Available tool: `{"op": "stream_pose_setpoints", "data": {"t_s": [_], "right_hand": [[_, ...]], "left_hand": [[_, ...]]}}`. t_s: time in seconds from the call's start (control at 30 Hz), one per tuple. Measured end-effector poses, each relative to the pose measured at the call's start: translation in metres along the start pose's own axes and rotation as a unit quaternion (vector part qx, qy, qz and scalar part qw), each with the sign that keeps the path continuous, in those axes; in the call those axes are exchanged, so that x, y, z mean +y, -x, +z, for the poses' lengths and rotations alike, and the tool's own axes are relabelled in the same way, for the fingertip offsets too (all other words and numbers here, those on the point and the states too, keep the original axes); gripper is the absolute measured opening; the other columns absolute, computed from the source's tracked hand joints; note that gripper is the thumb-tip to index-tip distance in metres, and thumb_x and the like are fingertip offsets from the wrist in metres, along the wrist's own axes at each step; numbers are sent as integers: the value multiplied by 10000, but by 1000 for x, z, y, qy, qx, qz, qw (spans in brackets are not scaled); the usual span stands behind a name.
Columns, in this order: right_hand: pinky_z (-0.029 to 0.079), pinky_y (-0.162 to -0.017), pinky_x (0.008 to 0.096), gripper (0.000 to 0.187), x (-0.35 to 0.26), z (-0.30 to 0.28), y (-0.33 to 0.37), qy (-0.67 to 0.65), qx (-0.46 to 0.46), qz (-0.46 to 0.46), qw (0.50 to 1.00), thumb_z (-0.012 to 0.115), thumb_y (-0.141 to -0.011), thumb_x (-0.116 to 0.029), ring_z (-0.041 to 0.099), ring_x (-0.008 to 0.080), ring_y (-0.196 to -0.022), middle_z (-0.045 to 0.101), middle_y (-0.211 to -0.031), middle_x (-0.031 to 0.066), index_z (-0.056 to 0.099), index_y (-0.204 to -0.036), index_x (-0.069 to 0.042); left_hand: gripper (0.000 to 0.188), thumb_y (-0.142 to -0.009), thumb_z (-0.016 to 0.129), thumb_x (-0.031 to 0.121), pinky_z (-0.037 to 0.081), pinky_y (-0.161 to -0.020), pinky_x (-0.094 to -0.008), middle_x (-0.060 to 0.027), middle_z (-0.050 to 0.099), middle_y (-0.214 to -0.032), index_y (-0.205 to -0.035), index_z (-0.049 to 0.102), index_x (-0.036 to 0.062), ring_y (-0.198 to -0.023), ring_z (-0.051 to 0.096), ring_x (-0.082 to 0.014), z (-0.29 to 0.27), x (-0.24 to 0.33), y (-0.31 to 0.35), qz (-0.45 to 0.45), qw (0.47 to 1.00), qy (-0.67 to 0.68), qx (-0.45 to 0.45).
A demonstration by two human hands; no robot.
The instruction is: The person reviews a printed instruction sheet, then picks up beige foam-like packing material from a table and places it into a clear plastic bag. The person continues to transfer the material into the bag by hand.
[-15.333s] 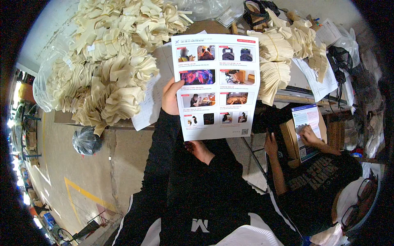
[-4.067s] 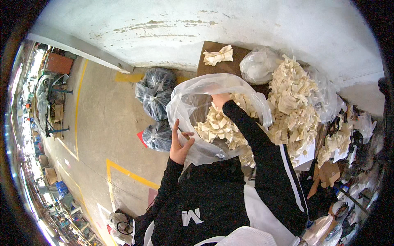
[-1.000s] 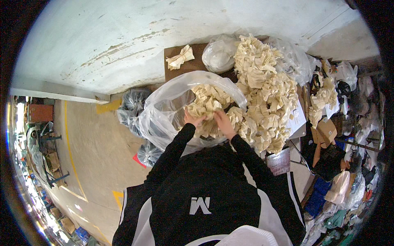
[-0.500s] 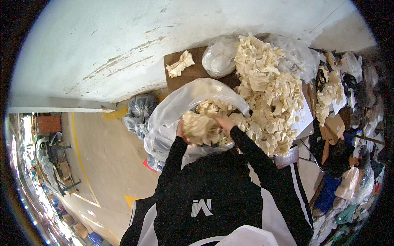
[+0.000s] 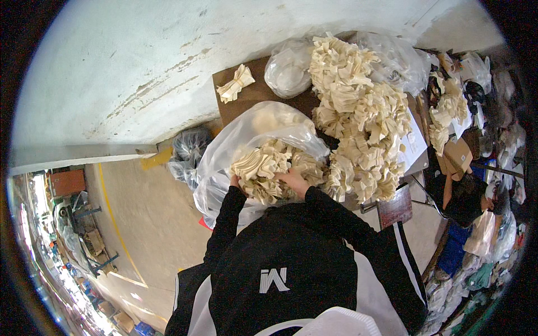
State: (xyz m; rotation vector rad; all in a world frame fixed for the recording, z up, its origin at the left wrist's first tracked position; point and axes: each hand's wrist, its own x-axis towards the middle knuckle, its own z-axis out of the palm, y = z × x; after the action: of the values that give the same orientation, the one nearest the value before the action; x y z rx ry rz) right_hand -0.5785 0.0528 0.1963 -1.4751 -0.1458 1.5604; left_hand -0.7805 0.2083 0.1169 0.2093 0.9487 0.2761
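Observation:
In front of me, a large clear plastic bag (image 5: 210, 168) gapes around several cream cloth-like bundles. My left hand (image 5: 235, 181) grips the left side of one folded, layered bundle (image 5: 259, 162) at the bag's mouth; most of its fingers are hidden. From the right, my right hand (image 5: 295, 183) holds the same bundle, its fingers closed over the near edge. More cream pieces (image 5: 305, 168) lie in the bag behind and beside my right hand. Just to the right rises a tall heap of similar cream bundles (image 5: 364, 117).
One tied cream bundle (image 5: 236, 84) lies on the brown table (image 5: 221, 112) by the wall. Behind stand a filled clear bag (image 5: 287, 70) and crumpled plastic (image 5: 392, 59). Stuffed bags (image 5: 190, 148) sit on the floor at left. At right are a stool (image 5: 394, 207) and another person (image 5: 462, 201).
The bundle between my hands, blurred before, has shifted slightly left and is steadier. My right hand has come lower and nearer to me. The whole view has shifted a little.

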Motion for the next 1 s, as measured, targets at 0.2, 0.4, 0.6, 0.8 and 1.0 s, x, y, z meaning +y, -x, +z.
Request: {"op": "stream_pose_setpoints", "data": {"t_s": [0.2,0.4,0.6,0.8,1.0], "right_hand": [[415,-861,279,575,-20,-31,50,54,-89,-117,988,635,-734,-41,535,151,-965,547,-1121,75,408,-1262,-25],[430,-877,302,506,9,-95,75,-181,-42,-64,980,648,-755,-184,537,204,-1014,550,-1166,71,484,-1207,-23],[410,-899,338,481,-2,-121,106,-349,62,-112,928,586,-785,-263,530,211,-1037,547,-1183,56,491,-1207,-54],[390,-922,374,471,-51,-153,113,-420,137,-211,872,523,-815,-342,523,217,-1059,545,-1200,42,498,-1208,-84],[370,-945,410,478,-129,-161,73,-453,158,-297,825,460,-844,-421,516,224,-1081,543,-1217,27,504,-1209,-115]], "left_hand": [[520,-865,436,313,334,-1002,-450,-122,354,-1358,-1311,369,55,-1242,323,-301,61,-13,51,53,991,-87,-86],[604,-845,518,288,274,-1041,-438,-108,233,-1424,-1356,292,59,-1322,169,-293,173,-13,111,160,752,-637,-53],[592,-835,585,178,292,-1037,-404,-98,299,-1403,-1349,320,51,-1312,252,-252,263,-12,191,249,846,-401,-246],[402,-822,606,179,271,-1036,-484,-81,274,-1431,-1214,537,121,-1316,265,-272,231,45,211,334,831,-404,-187],[358,-689,670,464,-28,-954,-718,-50,-56,-1499,-1031,655,360,-1330,-140,-426,137,51,195,173,378,-897,153]]}}
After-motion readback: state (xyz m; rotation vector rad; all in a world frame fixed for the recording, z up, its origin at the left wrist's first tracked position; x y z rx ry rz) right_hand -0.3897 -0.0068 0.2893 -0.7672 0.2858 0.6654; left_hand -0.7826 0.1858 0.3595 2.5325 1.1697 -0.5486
